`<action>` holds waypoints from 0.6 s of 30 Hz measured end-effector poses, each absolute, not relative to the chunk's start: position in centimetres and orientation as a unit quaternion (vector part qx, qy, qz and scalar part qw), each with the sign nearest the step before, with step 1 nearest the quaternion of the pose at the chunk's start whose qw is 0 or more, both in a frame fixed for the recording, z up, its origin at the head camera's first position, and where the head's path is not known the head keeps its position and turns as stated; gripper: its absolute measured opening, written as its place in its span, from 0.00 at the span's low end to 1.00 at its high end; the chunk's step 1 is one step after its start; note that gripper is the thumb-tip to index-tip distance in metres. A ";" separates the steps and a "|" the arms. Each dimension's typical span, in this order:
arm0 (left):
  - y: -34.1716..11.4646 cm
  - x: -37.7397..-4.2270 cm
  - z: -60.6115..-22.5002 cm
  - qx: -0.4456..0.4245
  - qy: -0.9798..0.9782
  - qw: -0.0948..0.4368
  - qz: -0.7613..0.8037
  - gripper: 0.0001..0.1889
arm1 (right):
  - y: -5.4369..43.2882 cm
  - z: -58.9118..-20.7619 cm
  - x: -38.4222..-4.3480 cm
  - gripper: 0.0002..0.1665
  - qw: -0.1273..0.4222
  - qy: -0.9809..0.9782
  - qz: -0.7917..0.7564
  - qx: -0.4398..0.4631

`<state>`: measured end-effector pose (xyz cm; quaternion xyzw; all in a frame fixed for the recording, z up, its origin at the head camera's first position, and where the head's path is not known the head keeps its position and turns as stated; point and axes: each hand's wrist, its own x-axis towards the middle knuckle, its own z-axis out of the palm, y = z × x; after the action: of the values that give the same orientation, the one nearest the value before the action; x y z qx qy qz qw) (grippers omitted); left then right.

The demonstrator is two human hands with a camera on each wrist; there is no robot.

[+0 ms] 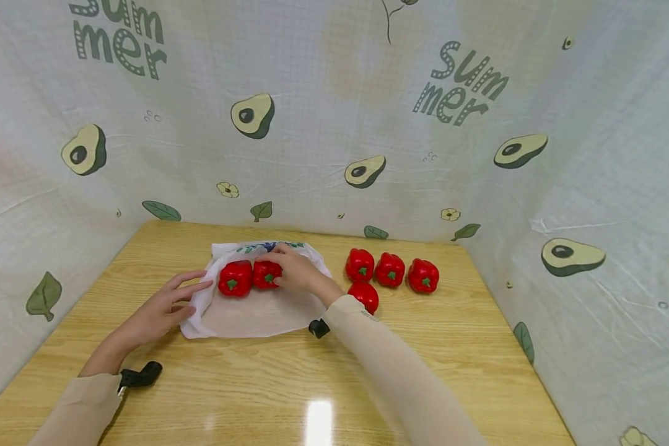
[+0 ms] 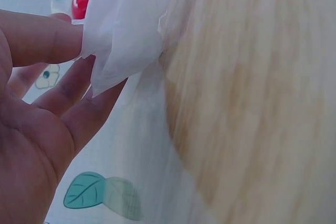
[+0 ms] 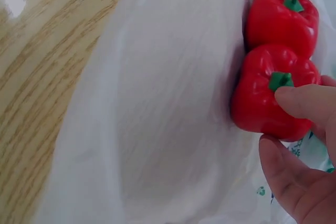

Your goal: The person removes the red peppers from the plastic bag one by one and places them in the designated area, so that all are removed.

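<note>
A white plastic bag (image 1: 245, 319) with a blue and green print lies spread on the table, its side edges raised. Two red bell peppers sit side by side in it, green stems showing. My right hand (image 1: 297, 271) holds the right-hand bell pepper (image 3: 268, 103), thumb beside the stem and fingers around its side. The left-hand bell pepper (image 1: 235, 279) touches it. At the bag's left edge, my left hand (image 1: 158, 313) rests spread fingers against the thin plastic, which hides some fingertips in the left wrist view.
Right of the bag, three bell peppers stand in a row, the middle one (image 1: 389, 270) among them. Another bell pepper (image 1: 365, 297) is nearer, partly behind my right sleeve (image 1: 390, 353). A printed cloth (image 1: 312, 124) walls the wooden table (image 1: 245, 390) at the back and sides.
</note>
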<state>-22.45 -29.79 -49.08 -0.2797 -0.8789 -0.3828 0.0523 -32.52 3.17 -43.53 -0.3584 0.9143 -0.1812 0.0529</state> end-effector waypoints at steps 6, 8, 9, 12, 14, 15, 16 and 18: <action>-29.9 -22.5 -49.2 -0.275 -0.883 0.051 -0.377 0.29 | 3.0 -43.8 -32.3 0.36 0.045 0.919 -0.173 -0.352; -29.9 -22.5 -49.2 -0.274 -0.883 0.049 -0.378 0.29 | 3.0 -43.9 -32.3 0.36 0.038 0.918 -0.172 -0.355; -29.9 -22.5 -49.2 -0.274 -0.883 0.048 -0.379 0.29 | 3.1 -43.9 -32.2 0.35 0.034 0.918 -0.172 -0.356; -29.8 -22.4 -49.0 -0.276 -0.881 0.048 -0.381 0.29 | 3.1 -44.0 -32.2 0.35 0.023 0.916 -0.176 -0.361; -29.7 -22.4 -48.9 -0.278 -0.879 0.047 -0.384 0.29 | 3.2 -44.1 -32.2 0.35 0.019 0.915 -0.178 -0.363; -29.7 -22.4 -48.8 -0.279 -0.878 0.049 -0.385 0.29 | 3.2 -44.1 -32.2 0.35 0.020 0.914 -0.180 -0.362; -29.7 -22.4 -48.7 -0.281 -0.878 0.050 -0.386 0.29 | 3.2 -44.1 -32.3 0.35 0.020 0.915 -0.181 -0.361; -29.6 -22.3 -48.7 -0.281 -0.876 0.048 -0.389 0.29 | 3.2 -44.2 -32.2 0.34 0.022 0.916 -0.180 -0.358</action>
<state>-22.33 -29.65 -48.66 -0.2811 -0.8761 -0.3886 0.0484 -32.21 3.25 -44.16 -0.3580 0.9158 -0.1805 0.0221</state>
